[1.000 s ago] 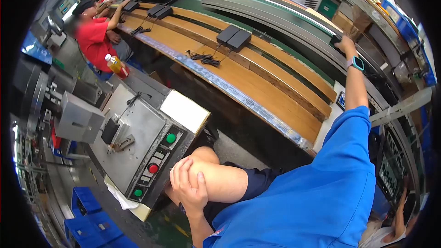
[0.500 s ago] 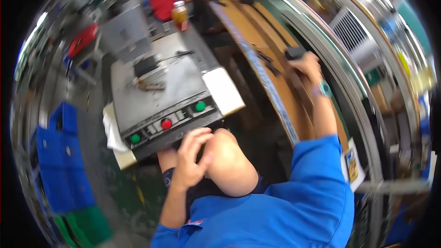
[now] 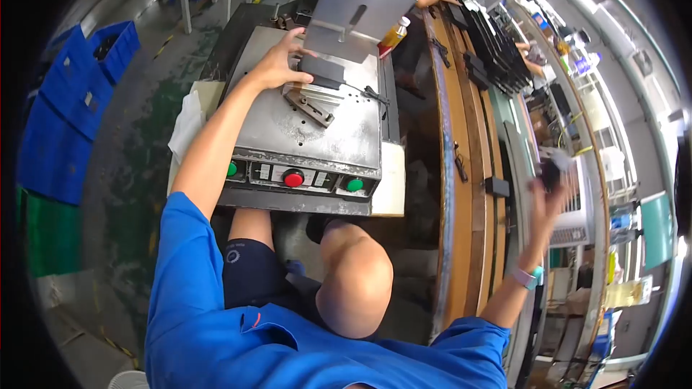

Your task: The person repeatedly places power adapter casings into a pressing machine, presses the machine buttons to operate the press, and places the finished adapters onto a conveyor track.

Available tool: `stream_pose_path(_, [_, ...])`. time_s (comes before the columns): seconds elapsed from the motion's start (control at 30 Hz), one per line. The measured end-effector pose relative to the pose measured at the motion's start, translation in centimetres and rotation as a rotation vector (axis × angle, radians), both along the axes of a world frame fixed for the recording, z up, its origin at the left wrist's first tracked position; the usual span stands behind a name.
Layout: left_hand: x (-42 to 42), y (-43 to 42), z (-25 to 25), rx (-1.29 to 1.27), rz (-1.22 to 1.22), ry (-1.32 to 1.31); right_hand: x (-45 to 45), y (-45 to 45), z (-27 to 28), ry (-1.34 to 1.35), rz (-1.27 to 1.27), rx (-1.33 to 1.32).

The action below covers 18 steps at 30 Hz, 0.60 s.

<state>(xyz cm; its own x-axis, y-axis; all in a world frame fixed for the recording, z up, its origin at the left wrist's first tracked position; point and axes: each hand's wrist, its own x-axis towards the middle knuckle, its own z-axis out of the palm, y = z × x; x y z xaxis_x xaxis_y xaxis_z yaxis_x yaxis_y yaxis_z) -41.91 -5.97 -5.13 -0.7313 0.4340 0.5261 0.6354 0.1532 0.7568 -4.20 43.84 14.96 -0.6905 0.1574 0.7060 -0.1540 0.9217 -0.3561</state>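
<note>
On the grey metal machine top, a black power adapter [image 3: 322,72] sits at a small metal fixture [image 3: 310,106]. My left hand [image 3: 277,65] is at its left end, thumb on the near side and a finger over the far side. A short cord with a plug [image 3: 375,95] runs from the adapter's right. My right hand [image 3: 549,205] is raised beyond the wooden bench, smeared by motion. A dark blurred shape [image 3: 553,171] shows at its fingertips; whether it is held I cannot make out. Another black adapter [image 3: 497,187] lies on the bench below and left of that hand.
Green and red buttons [image 3: 293,178] line the machine's front. A clear upright guard [image 3: 360,7] and a yellow bottle [image 3: 393,36] stand behind. Several black adapters [image 3: 494,47] fill the far end of the bench [image 3: 448,245], near a co-worker's arm [image 3: 436,0]. Blue bins [image 3: 65,108] stand left.
My left hand has gone from beside my knee to the adapter on the machine. My right hand has left the bench adapter and moved right. The head view has turned.
</note>
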Motion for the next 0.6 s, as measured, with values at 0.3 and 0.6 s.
stream_pose_path(0.3, [16.2, -4.1, 2.6, 1.437, -0.657, -0.933, -24.9, -17.3, -16.2, -0.505, 0.608, -0.489])
stream_pose_path(0.6, [31.9, -9.0, -3.8, 1.118, 0.114, -1.003, -32.4, -27.6, -14.7, -0.432, 0.712, 0.589])
